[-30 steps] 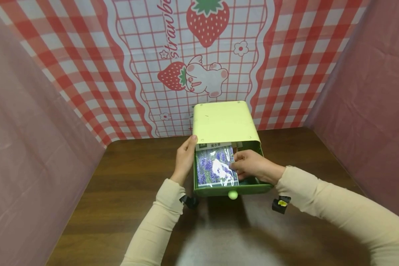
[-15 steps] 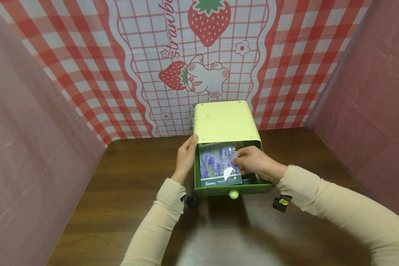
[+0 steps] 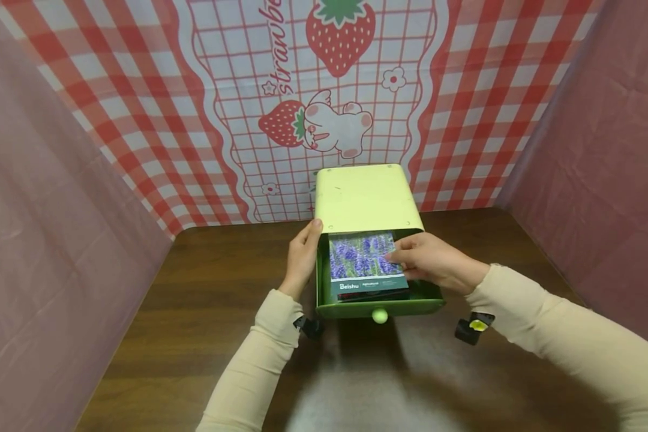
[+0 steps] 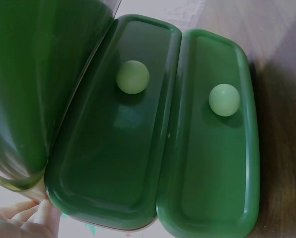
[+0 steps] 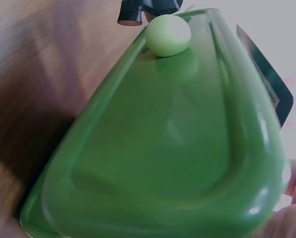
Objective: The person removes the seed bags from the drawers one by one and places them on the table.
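A pale yellow drawer cabinet [image 3: 364,198] stands at the back of the table, its green top drawer [image 3: 324,309] pulled out. My right hand [image 3: 437,258] pinches the right edge of a packet [image 3: 363,259] with a purple flower picture and "Beishu" on a dark band. The packet is held tilted over the drawer. Beneath it lies a dark flat item [image 3: 372,296], mostly covered. My left hand [image 3: 300,255] rests against the cabinet's left side, fingertip at the front corner. The right wrist view shows part of the packet [image 5: 267,82] beyond the drawer front.
Two lower drawers, one with a round knob [image 4: 133,77] and the other with a matching knob [image 4: 224,100], are shut below the open one. A red-checked strawberry cloth [image 3: 337,36] hangs behind the cabinet. Pink cloth [image 3: 578,138] flanks the brown wooden table [image 3: 221,336].
The packet has shifted right and lifted at its front edge, uncovering the dark item beneath. My right hand has moved rightward with it. My left hand stays put.
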Demonstrator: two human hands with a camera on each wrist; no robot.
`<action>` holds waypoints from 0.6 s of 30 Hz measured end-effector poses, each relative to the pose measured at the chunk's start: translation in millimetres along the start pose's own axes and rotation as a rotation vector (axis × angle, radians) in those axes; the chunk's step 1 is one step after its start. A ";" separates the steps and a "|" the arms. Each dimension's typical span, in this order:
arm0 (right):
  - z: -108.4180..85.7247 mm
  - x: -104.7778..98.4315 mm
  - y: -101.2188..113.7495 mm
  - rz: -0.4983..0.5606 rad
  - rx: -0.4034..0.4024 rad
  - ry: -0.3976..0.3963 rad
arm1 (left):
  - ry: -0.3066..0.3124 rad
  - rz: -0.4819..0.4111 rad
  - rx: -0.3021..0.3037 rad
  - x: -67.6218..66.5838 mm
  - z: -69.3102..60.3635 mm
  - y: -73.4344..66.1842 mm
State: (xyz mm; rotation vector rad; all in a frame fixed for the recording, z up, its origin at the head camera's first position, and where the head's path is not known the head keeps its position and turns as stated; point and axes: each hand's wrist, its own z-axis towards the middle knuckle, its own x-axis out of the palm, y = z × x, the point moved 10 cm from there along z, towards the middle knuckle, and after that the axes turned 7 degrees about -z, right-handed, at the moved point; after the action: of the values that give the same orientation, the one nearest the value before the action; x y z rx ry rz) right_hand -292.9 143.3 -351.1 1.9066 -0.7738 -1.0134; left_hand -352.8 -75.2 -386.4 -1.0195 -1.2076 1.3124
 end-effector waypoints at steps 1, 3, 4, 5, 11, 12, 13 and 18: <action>-1.3 -0.5 -1.0 0.016 0.011 0.008 | -0.001 0.001 0.000 -0.1 -0.2 -0.1; -3.5 -1.0 -3.2 0.038 0.026 0.023 | -0.002 0.000 0.003 -0.1 -0.6 -0.3; -4.9 -1.0 -3.7 0.040 0.027 0.032 | 0.001 0.001 -0.001 0.4 -3.5 -5.0; -6.7 -1.0 -4.1 0.040 0.027 0.039 | 0.000 -0.001 -0.001 0.5 -3.1 -4.8; -22.1 -3.5 -3.0 -0.031 0.011 0.061 | -0.015 -0.025 0.003 0.3 1.1 0.4; -24.8 -4.6 -3.2 -0.044 0.012 0.060 | -0.015 -0.025 0.007 0.2 0.8 0.1; -27.3 -5.4 -3.2 -0.056 0.009 0.060 | -0.014 -0.026 0.009 0.1 0.9 0.1; -39.1 -4.2 -5.2 -0.025 0.012 0.100 | -0.017 -0.022 0.016 -0.6 0.4 -0.8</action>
State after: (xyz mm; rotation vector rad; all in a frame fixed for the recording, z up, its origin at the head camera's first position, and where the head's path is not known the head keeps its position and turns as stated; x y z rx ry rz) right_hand -260.5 163.9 -341.0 1.9659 -0.7023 -0.9226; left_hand -353.0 -75.9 -385.6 -0.9825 -1.2164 1.3138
